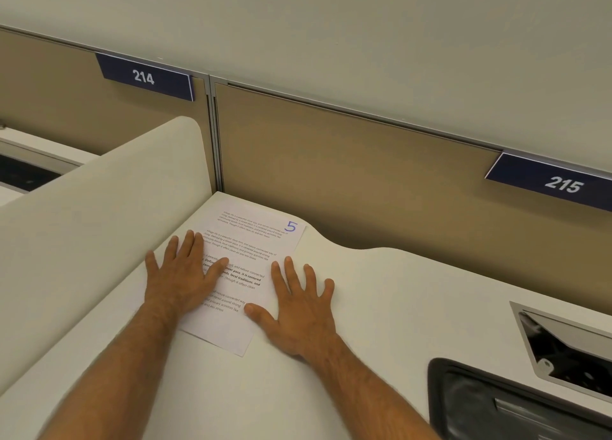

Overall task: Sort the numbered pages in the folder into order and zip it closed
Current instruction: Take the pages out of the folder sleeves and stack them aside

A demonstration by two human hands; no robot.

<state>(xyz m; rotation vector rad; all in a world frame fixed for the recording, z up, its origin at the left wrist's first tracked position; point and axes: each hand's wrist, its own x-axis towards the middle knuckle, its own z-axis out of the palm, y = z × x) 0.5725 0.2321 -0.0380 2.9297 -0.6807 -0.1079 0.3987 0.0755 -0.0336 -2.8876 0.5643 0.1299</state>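
One view only — a wide-angle camera on the person's head, looking forward and down along both forearms. It sits close over the tabletop (381, 290), tilted, and faces the partition (347, 174) — wall above it.

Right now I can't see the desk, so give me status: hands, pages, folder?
Both hands open: left hand and right hand flat on page 5. Folder lies apart, at right. Nothing in the way.
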